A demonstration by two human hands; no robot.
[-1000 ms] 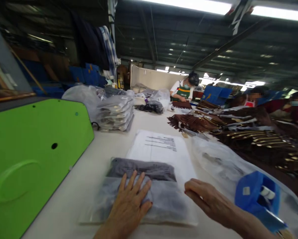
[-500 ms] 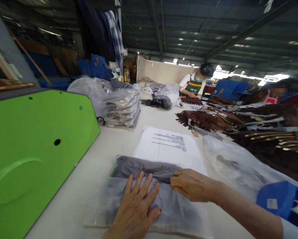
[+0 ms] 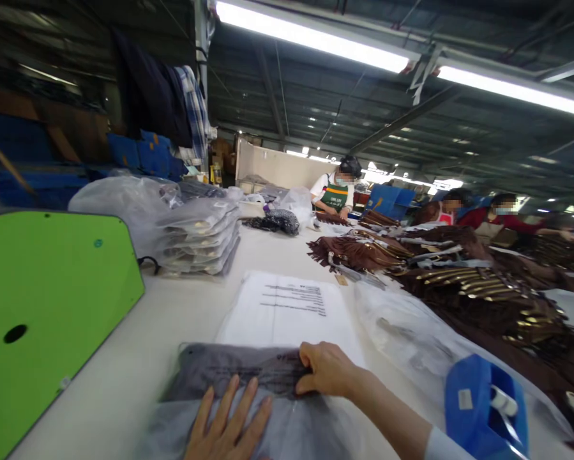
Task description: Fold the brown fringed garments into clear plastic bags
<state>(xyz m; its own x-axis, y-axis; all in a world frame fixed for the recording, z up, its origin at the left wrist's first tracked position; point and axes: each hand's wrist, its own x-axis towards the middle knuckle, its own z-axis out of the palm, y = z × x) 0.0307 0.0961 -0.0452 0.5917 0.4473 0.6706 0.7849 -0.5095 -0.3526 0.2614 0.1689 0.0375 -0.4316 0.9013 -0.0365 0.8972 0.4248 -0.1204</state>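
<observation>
A dark grey item in a clear plastic bag (image 3: 248,370) lies on the white table (image 3: 186,319). My left hand (image 3: 229,421) rests on the bag with its fingers spread and holds nothing. At the bag's upper right, my right hand (image 3: 327,370) pinches the plastic edge between thumb and fingers. Just beyond the bag lies a stack of white printed bags (image 3: 287,313).
A green machine panel (image 3: 57,306) stands at the left. Bagged items (image 3: 198,236) are piled behind it. Brown fringed goods (image 3: 459,281) cover the right side, near a blue tape dispenser (image 3: 483,406). Several people work farther back, one in a green apron (image 3: 334,195).
The view has tilted up and turned right, so the table things sit lower and farther left. My right hand has shifted toward the bag's top edge, its thumb and fingers now parted around the plastic.
</observation>
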